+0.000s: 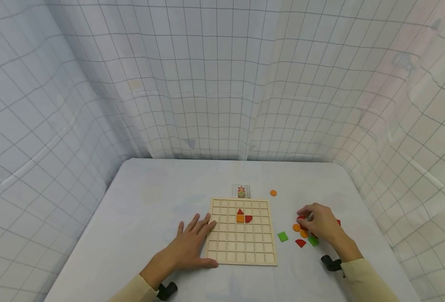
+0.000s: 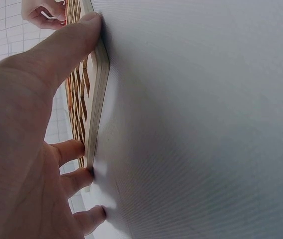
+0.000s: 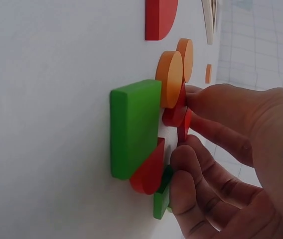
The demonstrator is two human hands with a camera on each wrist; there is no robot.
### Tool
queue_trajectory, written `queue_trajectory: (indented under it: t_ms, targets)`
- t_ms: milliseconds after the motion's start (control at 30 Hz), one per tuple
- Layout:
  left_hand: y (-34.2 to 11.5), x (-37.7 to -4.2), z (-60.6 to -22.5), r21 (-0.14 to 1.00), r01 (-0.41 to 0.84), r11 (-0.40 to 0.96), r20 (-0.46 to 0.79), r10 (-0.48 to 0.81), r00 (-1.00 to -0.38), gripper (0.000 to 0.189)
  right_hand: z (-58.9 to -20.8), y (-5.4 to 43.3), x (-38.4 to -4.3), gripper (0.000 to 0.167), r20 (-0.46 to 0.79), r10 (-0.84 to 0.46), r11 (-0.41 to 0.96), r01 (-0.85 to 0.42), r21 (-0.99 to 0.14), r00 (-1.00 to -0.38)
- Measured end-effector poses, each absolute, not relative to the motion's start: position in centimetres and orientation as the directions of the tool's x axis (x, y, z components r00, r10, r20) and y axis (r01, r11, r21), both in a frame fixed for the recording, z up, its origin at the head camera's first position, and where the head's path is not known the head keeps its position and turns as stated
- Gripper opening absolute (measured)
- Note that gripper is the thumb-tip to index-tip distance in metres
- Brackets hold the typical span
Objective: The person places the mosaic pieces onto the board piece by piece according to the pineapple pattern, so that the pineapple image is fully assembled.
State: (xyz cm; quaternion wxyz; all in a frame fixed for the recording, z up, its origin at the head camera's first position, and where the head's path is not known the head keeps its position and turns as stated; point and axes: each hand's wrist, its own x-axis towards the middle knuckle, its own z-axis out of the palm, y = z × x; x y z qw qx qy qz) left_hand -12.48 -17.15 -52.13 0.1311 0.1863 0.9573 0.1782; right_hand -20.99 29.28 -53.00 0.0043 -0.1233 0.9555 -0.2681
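Pale wooden grid board [image 1: 241, 247] lies flat on the white counter [image 1: 162, 197], near middle of my head view. I take it as my clock. Orange square tile [image 1: 240, 218] sits in a cell off centre towards 12; red triangular tile [image 1: 240, 212] in the cell at its 12, red quarter-round tile [image 1: 248, 218] in the cell at its 3. Small gridded picture card [image 1: 241, 192] lies close beyond the board's 12 o'clock edge. Lone orange disc [image 1: 273, 193] off the board, between 1 and 2.

Left hand [image 1: 186, 248] at 8 o'clock: fingers spread and nearly straight, gripping nothing. I see the thumb against the near edge and the forefinger tip touching the edge towards 9.

Right hand [image 1: 323, 223] out at 3, well apart from the board. Thumb and forefinger are bent in, tips almost together, pinching a small red piece [image 1: 302, 217]; fingers cover much of it, so I cannot tell its outline.

Loose pieces: green square tile [image 1: 282, 236] near the board's 3 o'clock edge; two flat orange discs [image 1: 304, 234] close together at the right hand's 8; red fan-shaped tile [image 1: 300, 243] also towards its 8; second green square tile [image 1: 313, 241] at its 7. Right wrist view gives me a curved red piece [image 3: 149, 172] at that green tile's 5 o'clock edge.
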Motion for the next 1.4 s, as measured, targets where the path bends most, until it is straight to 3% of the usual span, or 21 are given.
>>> queue_trajectory:
  t_ms: [600,900,1133,1400]
  targets:
    - [-17.09,-12.58,-52.27,0.386,0.312,0.868,-0.183,0.404,-0.896,0.128,-52.85,28.81,-21.07,0.015,0.011,-0.228,0.809,-0.196,-0.554,-0.974]
    - [-17.11,-12.65,-52.4,0.387,0.309,0.869,-0.185,0.402,-0.897,0.128,-53.06,28.67,-21.29,0.014,0.037,-0.249,0.833,-0.233,-0.502,-0.968]
    - [-17.12,-12.68,-52.37,0.388,0.313,0.867,-0.186,0.406,-0.895,0.129,-53.18,28.71,-21.37,0.015,0.006,-0.239,0.826,-0.207,-0.524,-0.971]
    - [-17.2,-12.72,-52.33,0.387,0.31,0.869,-0.191,0.404,-0.895,0.128,-53.29,28.36,-21.27,0.014,0.074,-0.22,0.799,-0.223,-0.559,-0.973]
